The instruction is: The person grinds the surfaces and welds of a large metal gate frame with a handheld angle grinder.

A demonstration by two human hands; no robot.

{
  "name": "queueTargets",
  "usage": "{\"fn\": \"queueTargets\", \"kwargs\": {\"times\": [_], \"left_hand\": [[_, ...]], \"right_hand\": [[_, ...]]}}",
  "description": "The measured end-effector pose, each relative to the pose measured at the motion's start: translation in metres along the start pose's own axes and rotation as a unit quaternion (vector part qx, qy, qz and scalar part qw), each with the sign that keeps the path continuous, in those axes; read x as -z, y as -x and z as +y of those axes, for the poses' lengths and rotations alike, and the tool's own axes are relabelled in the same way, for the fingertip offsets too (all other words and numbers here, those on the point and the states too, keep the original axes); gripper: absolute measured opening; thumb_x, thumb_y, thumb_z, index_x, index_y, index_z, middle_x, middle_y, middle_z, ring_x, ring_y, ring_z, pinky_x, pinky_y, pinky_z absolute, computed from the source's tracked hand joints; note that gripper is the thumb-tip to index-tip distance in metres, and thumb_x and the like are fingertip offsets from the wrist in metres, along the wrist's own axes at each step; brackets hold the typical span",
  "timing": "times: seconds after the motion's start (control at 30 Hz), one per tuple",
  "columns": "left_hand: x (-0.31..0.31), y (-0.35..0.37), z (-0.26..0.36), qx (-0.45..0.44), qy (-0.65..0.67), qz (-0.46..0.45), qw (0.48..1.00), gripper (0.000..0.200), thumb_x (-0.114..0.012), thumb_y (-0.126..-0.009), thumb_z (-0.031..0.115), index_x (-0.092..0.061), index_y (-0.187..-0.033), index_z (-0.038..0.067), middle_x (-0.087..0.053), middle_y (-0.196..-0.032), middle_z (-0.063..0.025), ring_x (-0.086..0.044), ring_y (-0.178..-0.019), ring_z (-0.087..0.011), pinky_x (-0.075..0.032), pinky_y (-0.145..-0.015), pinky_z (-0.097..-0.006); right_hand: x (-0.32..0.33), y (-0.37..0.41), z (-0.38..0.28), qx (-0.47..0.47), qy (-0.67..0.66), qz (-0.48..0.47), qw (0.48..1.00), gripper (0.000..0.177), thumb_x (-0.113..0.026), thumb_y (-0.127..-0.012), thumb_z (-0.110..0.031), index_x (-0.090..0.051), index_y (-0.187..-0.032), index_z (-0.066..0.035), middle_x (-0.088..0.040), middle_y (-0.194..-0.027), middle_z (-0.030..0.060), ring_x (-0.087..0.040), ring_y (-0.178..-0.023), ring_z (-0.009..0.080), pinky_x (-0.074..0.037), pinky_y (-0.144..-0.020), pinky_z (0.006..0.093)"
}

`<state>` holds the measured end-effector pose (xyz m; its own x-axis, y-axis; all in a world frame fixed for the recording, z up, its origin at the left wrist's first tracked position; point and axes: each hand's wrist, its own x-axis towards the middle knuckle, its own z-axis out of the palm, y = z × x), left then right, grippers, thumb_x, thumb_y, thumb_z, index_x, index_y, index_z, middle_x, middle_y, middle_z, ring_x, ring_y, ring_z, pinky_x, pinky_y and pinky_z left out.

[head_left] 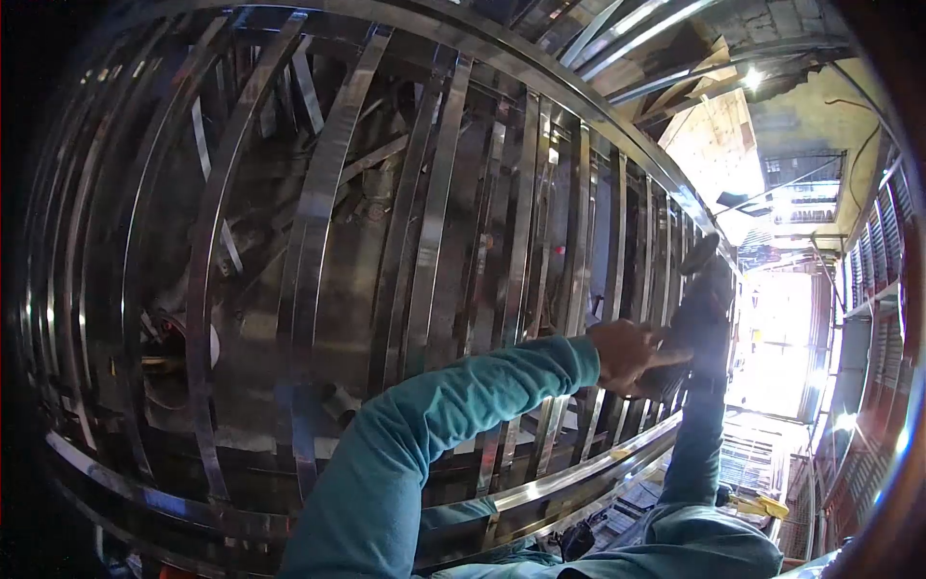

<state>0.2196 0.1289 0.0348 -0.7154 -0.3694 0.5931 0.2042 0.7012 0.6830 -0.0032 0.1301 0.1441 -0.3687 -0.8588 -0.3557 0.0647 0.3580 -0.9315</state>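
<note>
My left hand (627, 357), bare below a teal sleeve (482, 391), is closed beside my right forearm. One finger or thin part points toward a dark, blurred shape; whatever the hand grips is unclear. My right arm (696, 434) reaches up the frame. At its far end my right hand (702, 280) looks dark and smeared, near the outer rail of a metal frame, and its fingers cannot be made out. Shiny metal bars (434, 212) run between the upper rail (617, 125) and the lower rail (569, 478) of this frame.
Behind the bars lie dark clutter and a round white-edged object (212, 343). Wooden boards (719, 145) are at the upper right. Red-framed racks (878, 357) stand along the right side, beside a bright opening (772, 328). A yellow item (760, 505) lies low on the right.
</note>
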Motion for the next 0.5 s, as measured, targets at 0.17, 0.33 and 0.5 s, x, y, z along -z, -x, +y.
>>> {"fn": "queueTargets", "kwargs": {"times": [0.17,0.33,0.5], "left_hand": [[-0.026,0.006,0.010,-0.034,0.044,-0.042,0.998,0.076,-0.060,-0.090,0.050,-0.025,-0.152,0.023,-0.044,-0.137,-0.0298,-0.064,-0.101,-0.0380,-0.059,-0.083,-0.0477],[-0.043,0.008,0.008,-0.048,0.062,-0.040,0.996,0.082,-0.067,-0.085,0.039,-0.024,-0.151,0.014,-0.042,-0.135,-0.0339,-0.064,-0.101,-0.0405,-0.060,-0.079,-0.0456],[-0.038,0.008,0.004,-0.052,0.055,0.023,0.997,0.080,-0.069,-0.082,0.036,-0.030,-0.148,0.016,-0.050,-0.130,-0.0297,-0.065,-0.097,-0.0396,-0.059,-0.077,-0.0452]], "right_hand": [[0.018,0.014,0.018,-0.005,-0.028,0.040,0.999,0.028,-0.063,-0.090,-0.017,-0.053,-0.115,-0.009,-0.059,-0.097,0.0066,-0.058,-0.071,0.0156,-0.051,-0.058,0.0294],[0.017,0.016,0.022,-0.012,-0.029,0.054,0.998,0.032,-0.064,-0.088,-0.014,-0.052,-0.117,-0.008,-0.059,-0.100,0.0066,-0.059,-0.075,0.0153,-0.051,-0.062,0.0289],[0.009,0.009,0.017,-0.013,-0.014,0.055,0.998,0.037,-0.066,-0.086,-0.011,-0.050,-0.120,-0.008,-0.058,-0.103,0.0065,-0.059,-0.080,0.0150,-0.052,-0.065,0.0283]]}}
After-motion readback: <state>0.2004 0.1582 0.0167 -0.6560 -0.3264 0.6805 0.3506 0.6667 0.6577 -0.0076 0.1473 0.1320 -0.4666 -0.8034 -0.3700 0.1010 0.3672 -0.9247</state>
